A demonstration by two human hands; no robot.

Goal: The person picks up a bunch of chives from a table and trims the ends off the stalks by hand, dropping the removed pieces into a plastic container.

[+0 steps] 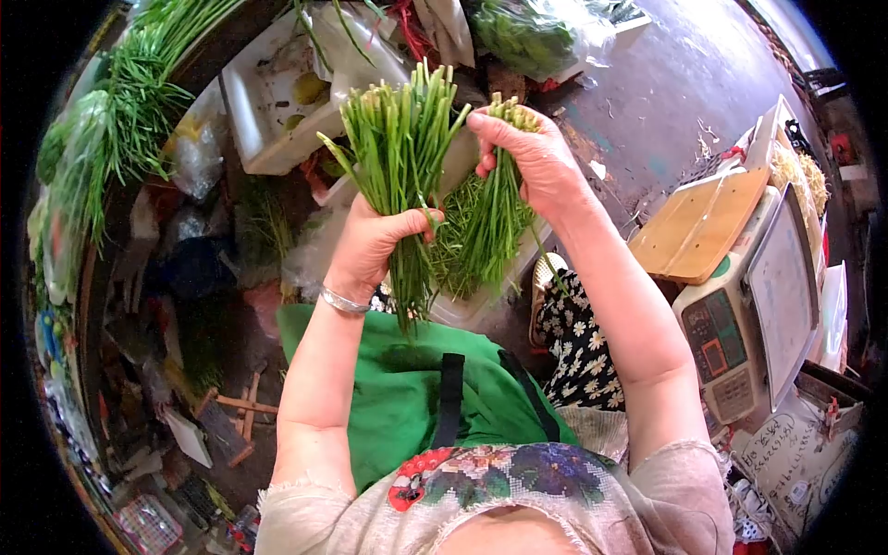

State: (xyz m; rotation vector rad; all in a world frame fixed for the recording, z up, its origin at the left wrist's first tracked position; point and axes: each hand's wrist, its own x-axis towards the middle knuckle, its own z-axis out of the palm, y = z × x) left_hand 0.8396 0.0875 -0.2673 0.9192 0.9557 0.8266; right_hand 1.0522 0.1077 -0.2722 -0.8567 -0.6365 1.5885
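Note:
My left hand (370, 240) is closed round a thick bunch of green vegetable stalks (400, 148), its pale cut ends pointing up and away from me. The lower part of that bunch hangs down toward my lap. Close beside it, my right hand (541, 157) grips a second bunch of green stalks (492, 217) near the cut ends, thumb and forefinger at the top. The tips of the right fingers are partly hidden behind the stalks. Below both bunches is a pale tub (472, 305) with more loose greens (455, 245) in it. A green apron (379, 388) covers my lap.
A white foam box (254, 134) stands beyond my left hand. Bagged greens (527, 37) lie at the far side, and long leafy greens (139, 129) on the left. A weighing scale (721, 333) and a wooden board (698, 227) are at right. Wooden pieces (242, 407) lie lower left.

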